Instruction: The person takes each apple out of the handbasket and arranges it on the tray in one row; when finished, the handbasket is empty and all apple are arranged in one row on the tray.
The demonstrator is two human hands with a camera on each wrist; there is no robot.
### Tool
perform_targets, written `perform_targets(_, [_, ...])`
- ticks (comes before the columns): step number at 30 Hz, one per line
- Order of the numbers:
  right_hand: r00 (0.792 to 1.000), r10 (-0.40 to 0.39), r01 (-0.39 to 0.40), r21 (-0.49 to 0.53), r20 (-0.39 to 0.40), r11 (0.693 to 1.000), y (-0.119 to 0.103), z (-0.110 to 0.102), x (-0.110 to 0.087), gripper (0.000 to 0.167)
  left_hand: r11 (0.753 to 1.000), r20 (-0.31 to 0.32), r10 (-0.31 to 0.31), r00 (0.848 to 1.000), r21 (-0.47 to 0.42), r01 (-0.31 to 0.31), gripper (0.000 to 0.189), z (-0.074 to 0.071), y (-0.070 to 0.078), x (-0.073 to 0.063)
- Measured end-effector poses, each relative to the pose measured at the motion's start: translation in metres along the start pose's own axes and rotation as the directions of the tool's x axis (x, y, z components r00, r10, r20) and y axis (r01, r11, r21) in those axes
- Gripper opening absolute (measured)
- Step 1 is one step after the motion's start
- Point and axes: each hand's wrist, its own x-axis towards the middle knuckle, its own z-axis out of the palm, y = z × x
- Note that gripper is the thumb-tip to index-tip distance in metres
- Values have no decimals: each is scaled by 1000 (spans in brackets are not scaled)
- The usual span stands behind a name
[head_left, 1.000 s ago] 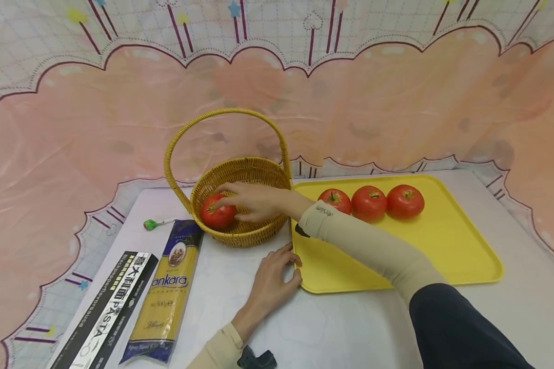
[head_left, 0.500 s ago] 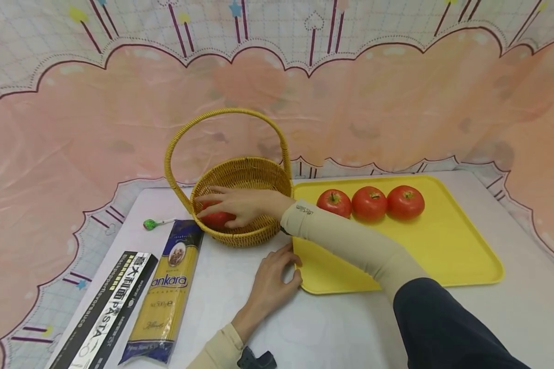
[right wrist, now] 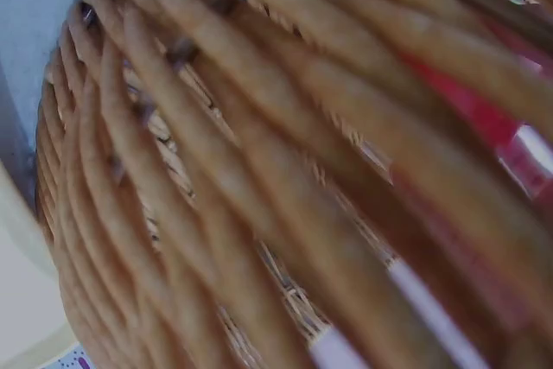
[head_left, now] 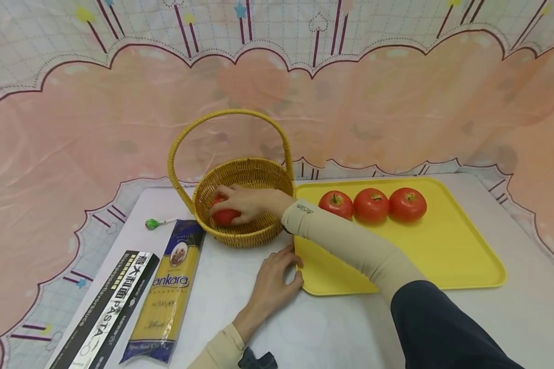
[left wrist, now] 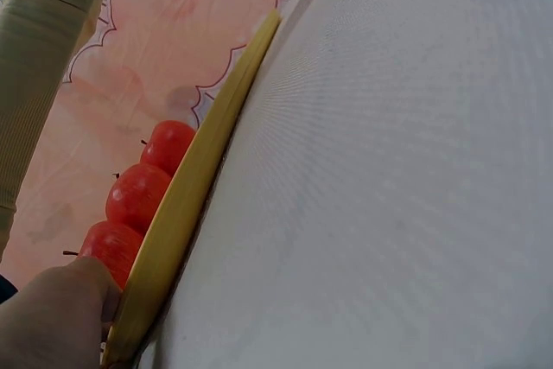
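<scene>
In the head view my right hand [head_left: 251,202] reaches into the yellow wicker basket [head_left: 244,239], its fingers curled round a red apple [head_left: 223,216] at the basket's left side. The right wrist view shows the basket's weave [right wrist: 259,153] close up, with red showing through the gaps. My left hand [head_left: 274,279] rests on the table, thumb and fingers gripping the left edge of a yellow tray [head_left: 443,256]. Three red apples [head_left: 371,205] sit in a row at the tray's back; the left wrist view shows these apples [left wrist: 138,198] beyond the tray rim [left wrist: 186,205].
Left of the basket lie a green lollipop [head_left: 152,224], a yellow and blue pasta packet [head_left: 166,292] and a black and white pasta box [head_left: 106,312]. The tall basket handle [head_left: 231,111] arches above the right hand. A patterned cloth [head_left: 97,118] hangs behind the table.
My right hand has gone from beside the basket's apple, to spread over it, to fingers curled round it, and the apple has shifted slightly right. My left hand has stayed at the tray's edge.
</scene>
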Motion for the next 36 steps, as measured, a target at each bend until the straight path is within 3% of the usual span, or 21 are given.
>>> perform_targets(8, [999, 38, -40, 63, 29, 997, -2, 1, -3, 56, 1000, -9, 5, 1000, -3, -5, 14, 1, 0, -1])
perform_targets(16, [995, 55, -59, 40, 80, 997, -2, 1, -4, 58, 1000, 8, -7, 1000, -16, 7, 14, 0, 0, 0])
perform_targets(26, [998, 57, -61, 109, 38, 992, -3, 3, -11, 57, 999, 15, -20, 1000, -37, 20, 13, -1, 0, -1])
perform_targets(36, [996, 60, -51, 125, -69, 991, -4, -3, -25, 53, 999, 15, -27, 1000, -24, 28, 13, -2, 2, 0])
